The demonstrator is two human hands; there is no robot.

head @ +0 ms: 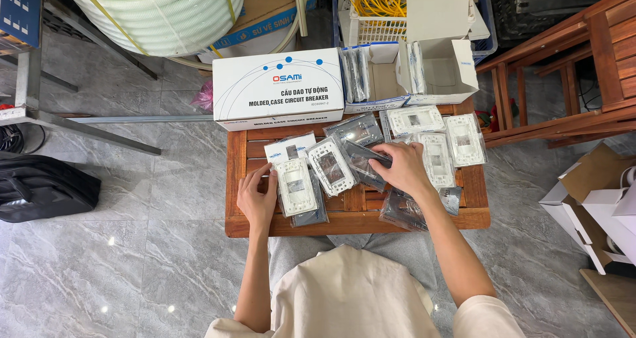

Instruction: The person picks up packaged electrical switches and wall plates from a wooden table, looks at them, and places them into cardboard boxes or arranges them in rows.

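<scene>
Left hand (257,195) on the near-left of the wooden counter (235,179), fingers loosely curled against the edge of a bagged white switch plate (296,185). Right hand (404,169) mid-counter, fingers grasping a dark plastic sleeve (363,160). More bagged white plates (437,139) spread to the right. White carton (278,89) at far left, small open boxes (424,73) far right.

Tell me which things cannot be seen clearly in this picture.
- Dark packet under the right hand, head view: the hand covers most of it.
- Packet beneath the white plate touched by the left hand: hidden by the plate.
- Open cartons' contents: too small.
</scene>
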